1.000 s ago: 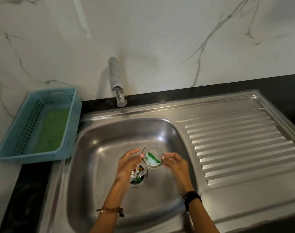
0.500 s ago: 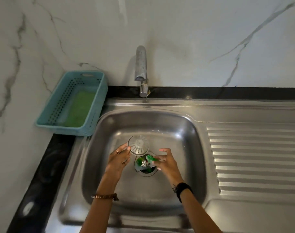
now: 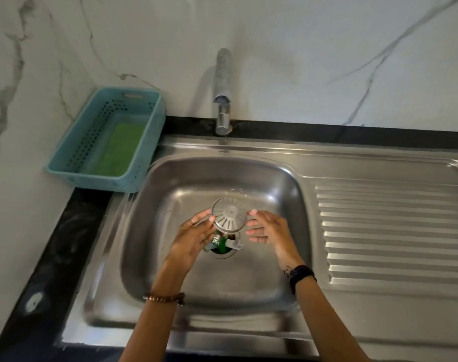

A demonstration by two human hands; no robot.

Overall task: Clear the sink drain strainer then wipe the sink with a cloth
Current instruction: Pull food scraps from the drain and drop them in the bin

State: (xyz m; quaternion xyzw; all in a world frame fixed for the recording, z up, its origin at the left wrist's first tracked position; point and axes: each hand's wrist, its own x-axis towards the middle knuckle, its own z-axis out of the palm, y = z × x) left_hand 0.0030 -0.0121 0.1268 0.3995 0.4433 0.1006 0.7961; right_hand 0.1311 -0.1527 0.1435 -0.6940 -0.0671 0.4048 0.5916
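My left hand [image 3: 194, 237] grips the round metal drain strainer [image 3: 230, 213] by its left edge and holds it lifted above the drain [image 3: 224, 246] in the steel sink [image 3: 170, 231]. The strainer's slotted face is turned up toward me. Green and silvery scraps lie in the open drain hole below it. My right hand [image 3: 269, 231] hovers just right of the strainer with fingers spread; one fingertip sits near the rim, and I cannot tell whether it touches. A green cloth [image 3: 118, 150] lies flat in the blue basket [image 3: 154, 121].
The tap [image 3: 222, 100] rises behind the basin on the black counter strip [image 3: 327, 131]. A ribbed steel drainboard [image 3: 392, 231] runs to the right. Marble wall stands behind and to the left.
My right hand has let go of the green scrap and opened beside the strainer. The strainer now sits between both hands with its slotted face turned up.
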